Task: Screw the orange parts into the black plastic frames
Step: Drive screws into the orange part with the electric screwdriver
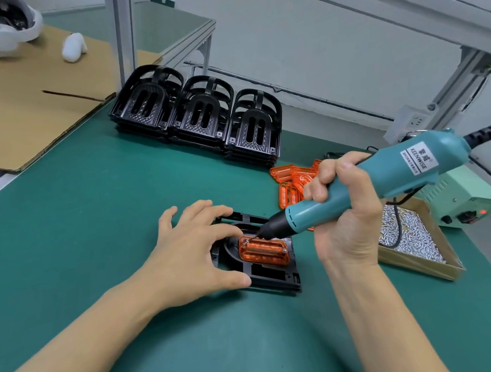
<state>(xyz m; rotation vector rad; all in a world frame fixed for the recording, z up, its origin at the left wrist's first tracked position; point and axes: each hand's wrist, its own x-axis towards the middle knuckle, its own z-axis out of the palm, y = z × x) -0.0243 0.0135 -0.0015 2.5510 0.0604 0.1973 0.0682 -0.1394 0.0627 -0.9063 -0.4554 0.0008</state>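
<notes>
A black plastic frame (pixel 277 274) lies flat on the green mat in front of me, with an orange part (pixel 263 251) seated in it. My left hand (pixel 190 252) rests on the frame's left side, thumb at its near edge and fingers spread over its far edge. My right hand (pixel 343 203) grips a teal electric screwdriver (pixel 373 182). The bit tip touches a screw at the orange part's upper left corner. A screw shows at the part's right corner too.
Three stacks of black frames (pixel 196 114) stand at the back of the mat. A pile of loose orange parts (pixel 292 182) lies behind my right hand. A cardboard tray of screws (pixel 419 240) and a green power unit (pixel 460 199) sit on the right. Cardboard (pixel 21 100) covers the far left.
</notes>
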